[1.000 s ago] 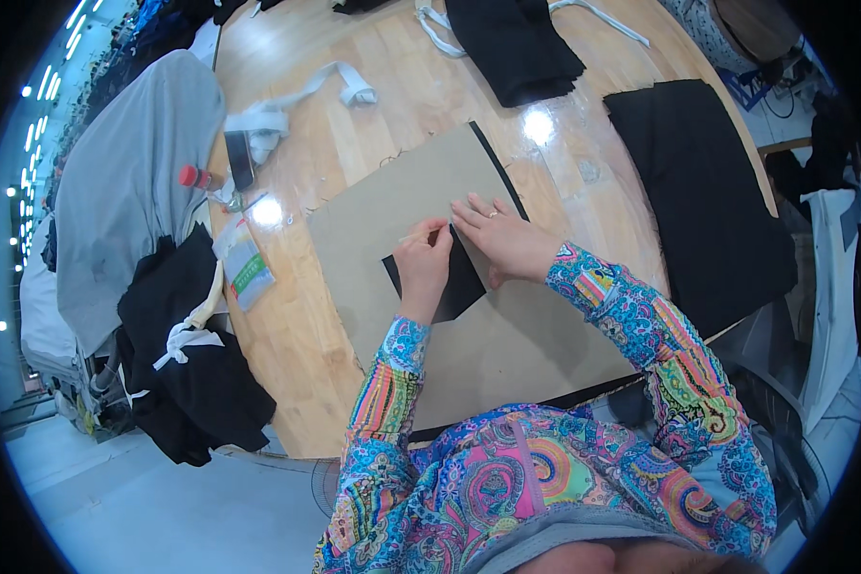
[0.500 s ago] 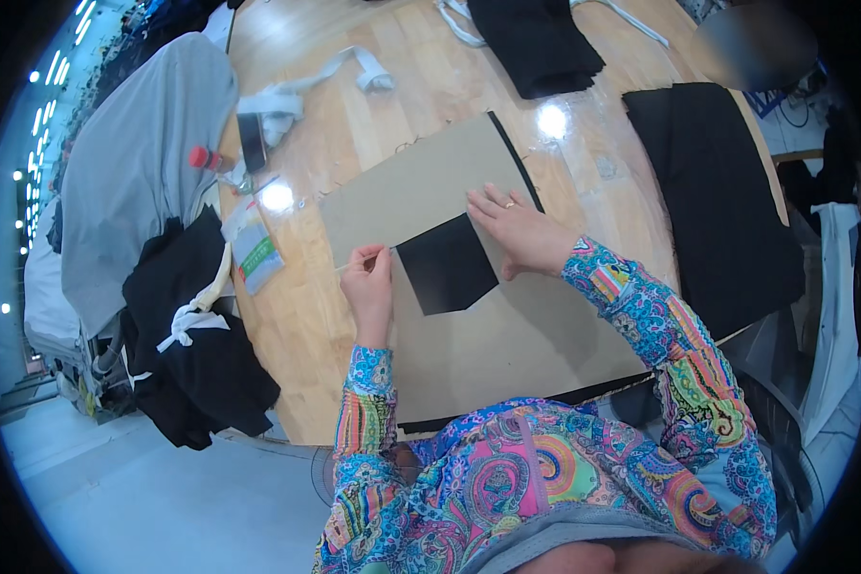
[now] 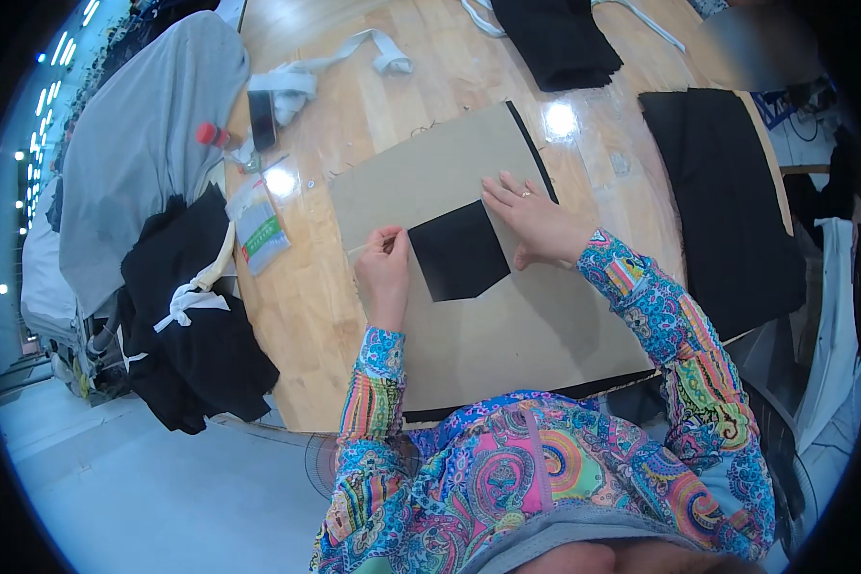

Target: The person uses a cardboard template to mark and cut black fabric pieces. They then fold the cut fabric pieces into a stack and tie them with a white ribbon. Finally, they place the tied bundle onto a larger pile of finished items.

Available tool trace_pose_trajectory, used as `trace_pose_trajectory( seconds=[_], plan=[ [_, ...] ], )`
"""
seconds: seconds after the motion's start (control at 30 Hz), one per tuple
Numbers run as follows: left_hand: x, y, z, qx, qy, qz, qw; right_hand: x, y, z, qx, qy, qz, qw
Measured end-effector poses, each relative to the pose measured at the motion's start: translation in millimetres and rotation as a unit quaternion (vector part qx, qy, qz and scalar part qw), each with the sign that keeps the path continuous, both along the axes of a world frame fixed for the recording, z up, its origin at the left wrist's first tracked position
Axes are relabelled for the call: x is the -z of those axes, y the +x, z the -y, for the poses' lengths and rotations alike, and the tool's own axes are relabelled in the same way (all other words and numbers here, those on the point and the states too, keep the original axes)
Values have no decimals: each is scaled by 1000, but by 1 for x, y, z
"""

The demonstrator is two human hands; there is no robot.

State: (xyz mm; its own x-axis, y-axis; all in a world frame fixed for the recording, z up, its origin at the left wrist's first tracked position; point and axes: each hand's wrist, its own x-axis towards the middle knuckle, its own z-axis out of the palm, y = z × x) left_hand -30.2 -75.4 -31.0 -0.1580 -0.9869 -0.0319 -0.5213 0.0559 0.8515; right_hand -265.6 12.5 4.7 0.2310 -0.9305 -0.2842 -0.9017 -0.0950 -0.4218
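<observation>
A tan card-like sheet (image 3: pixel 545 340) lies on the table, with black fabric (image 3: pixel 530 143) showing along its edges. In its middle is a black, five-sided pocket shape (image 3: pixel 460 253); whether this is a patch on top or a cut-out I cannot tell. My left hand (image 3: pixel 385 273) is closed in a pinch at the shape's upper left corner, and a thin pale sliver shows by its fingers, too small to name. My right hand (image 3: pixel 540 222) lies flat on the sheet by the shape's right edge, fingers stretched out and holding nothing.
Folded black fabric (image 3: pixel 722 206) lies at the right, more black cloth (image 3: pixel 557 43) at the back. On the left are a phone (image 3: pixel 262 119), white strips (image 3: pixel 287 80), a red-capped bottle (image 3: pixel 215 135), a plastic packet (image 3: pixel 259 230), a black garment (image 3: pixel 196 316) and grey cloth (image 3: pixel 153 153).
The whole scene sits slightly farther right and higher in the picture. Both hands keep nearly the same places against the sheet and the black shape.
</observation>
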Motion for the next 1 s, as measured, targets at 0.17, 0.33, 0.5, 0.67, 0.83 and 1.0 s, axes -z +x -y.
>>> trace_pose_trajectory(
  seconds=[0.17, 0.33, 0.5, 0.67, 0.83, 1.0],
  plan=[
    [5, 4, 0, -15, -12, 6, 1000, 0, 1, 1, -1, 1, 3, 1000],
    [-4, -4, -3, -3, -28, 33, 999, -1, 2, 0, 2, 3, 5, 1000],
    [-2, 1, -1, -22, -12, 2, 1000, 2, 1, 2, 3, 0, 8, 1000],
    [4, 2, 0, -16, 0, -5, 1000, -2, 1, 1, 4, 8, 6, 1000],
    [-3, 0, -3, -7, -20, 18, 1000, 8, 1, -1, -4, -34, -22, 999],
    [5, 3, -2, -13, -5, 5, 1000, 9, 1, -1, -7, -33, -18, 999]
  ],
)
